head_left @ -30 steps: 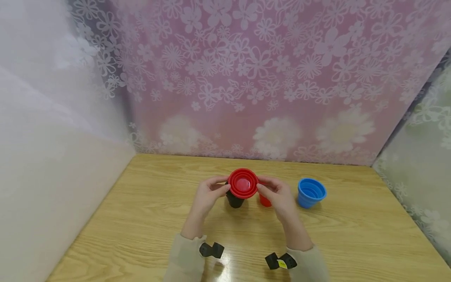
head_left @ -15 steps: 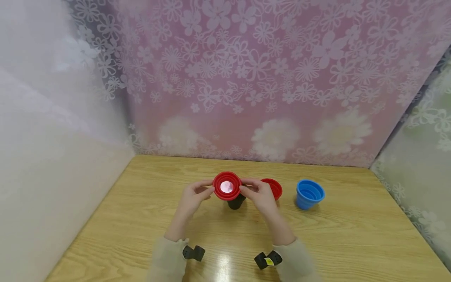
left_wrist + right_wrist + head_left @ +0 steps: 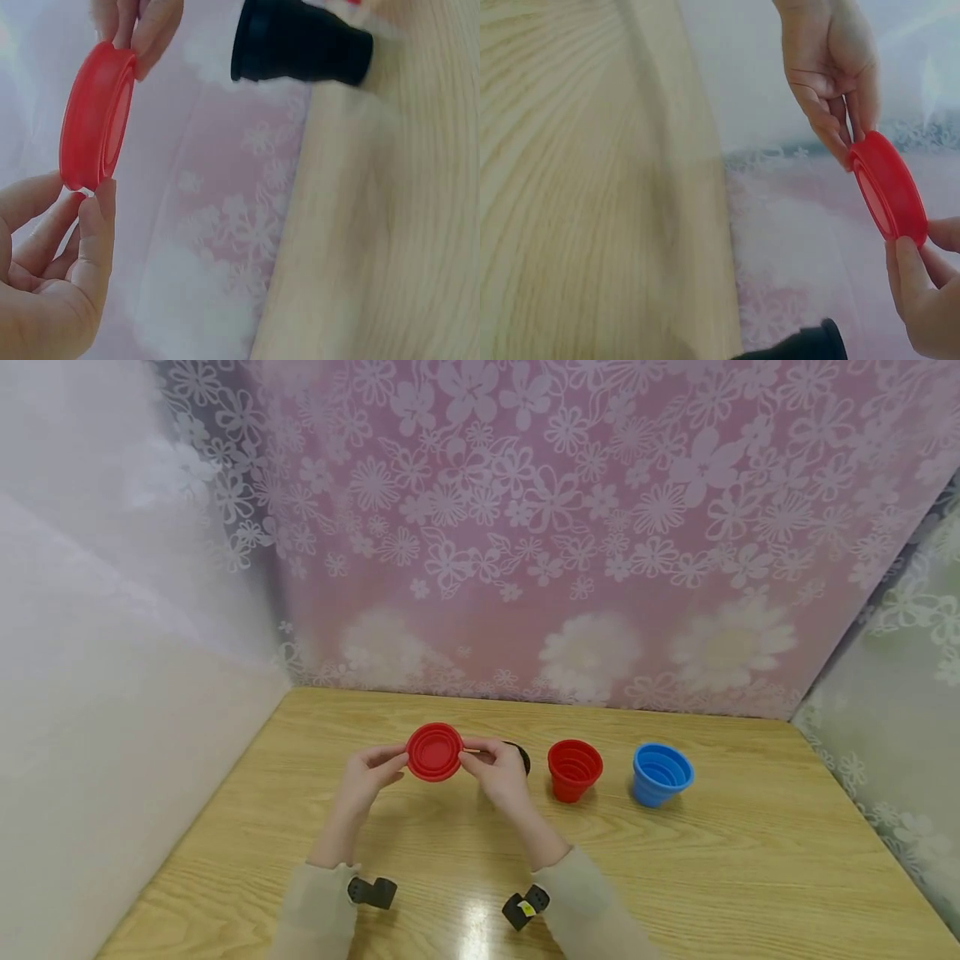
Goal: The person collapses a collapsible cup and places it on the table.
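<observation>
Between both hands a flattened red collapsible cup point(image 3: 435, 752) is held up off the table, its ringed inside facing the head camera. My left hand point(image 3: 363, 781) pinches its left rim between thumb and fingers. The opposite rim is pinched by my right hand point(image 3: 498, 772). In the left wrist view the folded red cup point(image 3: 97, 116) appears edge-on as a thin disc. Behind the right hand stands a black collapsible cup point(image 3: 519, 756), mostly hidden in the head view; its tapered side shows in the left wrist view, where the black cup point(image 3: 300, 41) is expanded.
To the right of the hands, an expanded red cup point(image 3: 574, 770) stands upright on the wooden table point(image 3: 720, 860). Farther right is an expanded blue cup point(image 3: 660, 774), also upright. A pink flowered curtain point(image 3: 525, 527) hangs along the table's back edge.
Both hands have moved left, carrying the folded red cup from in front of the black cup to its left. The standing red cup has come into full view.
</observation>
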A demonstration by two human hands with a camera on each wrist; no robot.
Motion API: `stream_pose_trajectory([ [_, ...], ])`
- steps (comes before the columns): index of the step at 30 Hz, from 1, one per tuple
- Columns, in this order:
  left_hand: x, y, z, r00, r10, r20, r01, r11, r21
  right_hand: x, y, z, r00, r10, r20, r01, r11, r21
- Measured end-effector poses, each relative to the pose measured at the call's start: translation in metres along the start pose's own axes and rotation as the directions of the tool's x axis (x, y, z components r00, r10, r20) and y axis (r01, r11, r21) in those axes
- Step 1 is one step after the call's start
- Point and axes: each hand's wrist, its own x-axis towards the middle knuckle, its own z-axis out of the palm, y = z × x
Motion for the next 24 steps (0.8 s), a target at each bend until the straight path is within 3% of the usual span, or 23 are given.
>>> stream_pose_trajectory([
  [7, 0.006, -0.007, -0.018, 0.999, -0.051, -0.017, 0.052, 0.997, 0.060, 0.003, 0.002, 0.023, 1.000, -0.023, -0.011, 0.023, 0.999, -0.038],
  [14, 0.018, -0.019, -0.035, 0.995, -0.097, 0.025, 0.095, 0.993, 0.077, 0.012, 0.019, 0.046, 0.999, -0.036, -0.039, 0.031, 0.991, -0.127],
  [19, 0.023, -0.029, -0.037, 0.995, -0.099, 0.023, 0.094, 0.981, 0.167, 0.015, 0.033, 0.057, 0.998, -0.017, -0.053, 0.006, 0.980, -0.196],
  [24, 0.028, -0.033, -0.033, 0.995, -0.100, 0.028, 0.088, 0.958, 0.274, 0.019, 0.044, 0.062, 0.993, 0.008, -0.119, -0.040, 0.963, -0.267],
])
